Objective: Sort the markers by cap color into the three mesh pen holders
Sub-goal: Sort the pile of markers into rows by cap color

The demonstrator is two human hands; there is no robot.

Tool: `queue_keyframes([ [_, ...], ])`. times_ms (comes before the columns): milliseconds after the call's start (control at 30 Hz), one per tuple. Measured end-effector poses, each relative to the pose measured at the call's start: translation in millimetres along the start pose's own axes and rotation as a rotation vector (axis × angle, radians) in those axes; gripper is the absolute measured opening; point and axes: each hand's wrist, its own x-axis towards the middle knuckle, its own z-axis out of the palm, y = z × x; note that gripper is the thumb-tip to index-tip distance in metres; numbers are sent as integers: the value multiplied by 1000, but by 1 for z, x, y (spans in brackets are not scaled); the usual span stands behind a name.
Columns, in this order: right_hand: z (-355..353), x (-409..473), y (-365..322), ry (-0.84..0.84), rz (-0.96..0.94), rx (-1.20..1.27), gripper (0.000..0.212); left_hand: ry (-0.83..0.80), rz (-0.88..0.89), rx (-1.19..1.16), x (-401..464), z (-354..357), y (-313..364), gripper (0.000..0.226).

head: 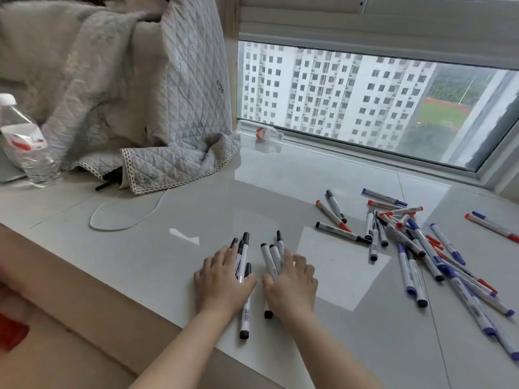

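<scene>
**Both hands flat on the black markers**

The person leans over the sill (196, 209), a pale glossy slab under the window (365, 99). Both hands lie on a small batch of black markers (243, 256) at the sill's near edge. The left hand (222, 282) rests palm down with fingers straight and spread, covering the middles of about 4 markers; 1 more sticks out below its wrist toward the edge. The right hand (292, 284) lies just beside it, fingers loosely extended over about 3 markers, with 1 black cap poking out under the heel of the palm. Neither hand curls round anything; they press rather than grip.

The unsorted pile (415, 242) lies farther right on the sill, well apart from the hands: red, blue and black caps crossing each other in a loose heap. 2 markers (491, 226), red and blue, lie apart at the sill's far right.

At the sill's left end a quilt (168, 108) spills onto the slab, a white cable (123, 220) loops out in front of it, and a water bottle (25, 141) stands at the far left. A small bottle (266, 133) lies on its side by the window.
</scene>
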Motion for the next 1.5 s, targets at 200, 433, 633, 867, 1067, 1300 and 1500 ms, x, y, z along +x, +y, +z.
queue_keyframes([
  [200, 6, 5, 0, -169, -60, -24, 55, 4, 22, -37, -2, -1, 1, 75],
  [433, 10, 8, -5, -210, -102, -24, 54, 1, 34, -28, 0, -2, 1, 69],
  [633, 9, 10, -7, -227, -95, -22, 53, -36, 14, -40, 2, -4, 1, 68],
  [867, 2, 12, -8, -264, -85, -13, 54, -209, -64, -114, 9, -13, 2, 72],
  [1067, -12, 15, 0, -269, -120, 85, 54, -286, -133, -315, 18, -25, 1, 67],
  [1300, -34, 16, 15, -242, -99, 360, 55, -246, -60, -309, 23, -35, 15, 63],
  [1500, -78, 23, 61, -100, -25, 450, 33, -119, 62, -412, 44, -42, 76, 48],
])
